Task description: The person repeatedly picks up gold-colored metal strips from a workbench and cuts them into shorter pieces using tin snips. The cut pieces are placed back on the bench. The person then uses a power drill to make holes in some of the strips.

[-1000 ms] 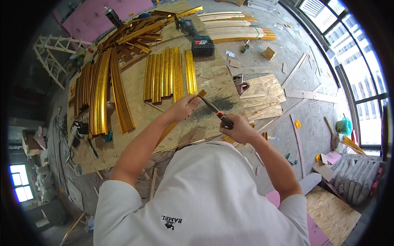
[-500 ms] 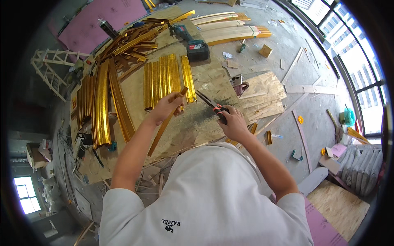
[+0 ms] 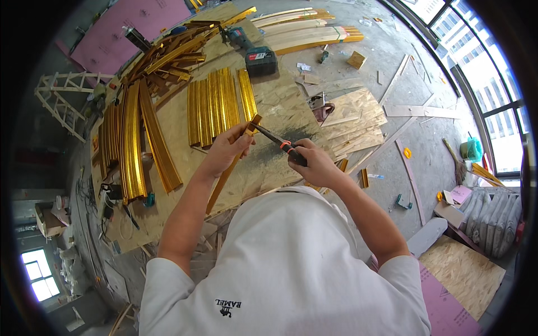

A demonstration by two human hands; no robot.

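My left hand [image 3: 231, 149] is closed round a narrow brown-gold trim strip [image 3: 223, 185], which slants from the board's near edge up past my fingers. Long-nose pliers [image 3: 278, 141] with black and red handles are gripped in my right hand [image 3: 317, 163]. Their tips meet the strip's upper end, just above my left thumb; whether the jaws clamp it is too small to tell. Just beyond my left hand lies a row of shiny gold trim strips [image 3: 216, 106], with a separate gold strip [image 3: 246, 92] to its right.
All this lies on a wooden board worktop [image 3: 280, 106]. Longer gold mouldings [image 3: 131, 145] lie at left, with a jumbled pile of strips [image 3: 162, 61] behind. A cordless power tool [image 3: 252, 53] rests at the far side. Board offcuts [image 3: 358, 120] lie on the right.
The pliers have moved left and up, from apart to touching the end of the trim strip. Their jaws have come closer together. My left hand still holds the strip.
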